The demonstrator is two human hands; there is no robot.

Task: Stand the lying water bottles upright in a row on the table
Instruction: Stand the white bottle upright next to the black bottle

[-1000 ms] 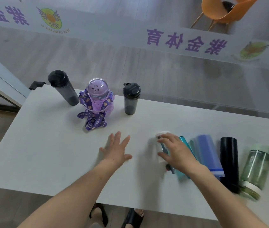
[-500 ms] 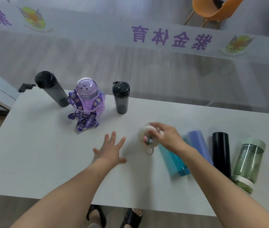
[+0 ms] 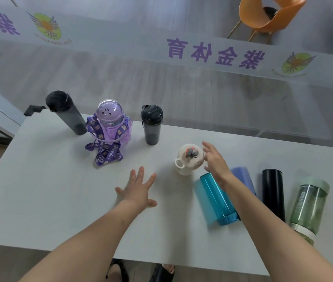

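Head view: the white bottle (image 3: 189, 158) stands upright on the desk (image 3: 39, 190), to the right of the short dark tumbler (image 3: 152, 124), and it serves as our landmark. Your right hand (image 3: 215, 159) is just beside its right flank, fingers spread and loose, grasping nothing; whether a fingertip touches the lid I can't tell. Your left hand (image 3: 138, 189) lies flat and empty on the desk, down-left of that bottle.

Lying on their sides, right of the white bottle: the teal bottle (image 3: 215, 198), then a lavender one (image 3: 243, 176) partly hidden behind your forearm, a black flask (image 3: 273, 194), and the green bottle (image 3: 308, 206) farthest out. All look rigid; the teal one seems empty, so likely light, smooth and ready to roll. Take it around mid-body, I'd say, not by the cap.

Left of the tumbler stand the purple cartoon bottle (image 3: 109, 124) and a tall dark bottle (image 3: 66, 111).

Writing: the purple lanyard reads "Nice day"; the green bottle shows what looks like "XINGZI"; the wall characters (image 3: 215, 53) appear mirrored.
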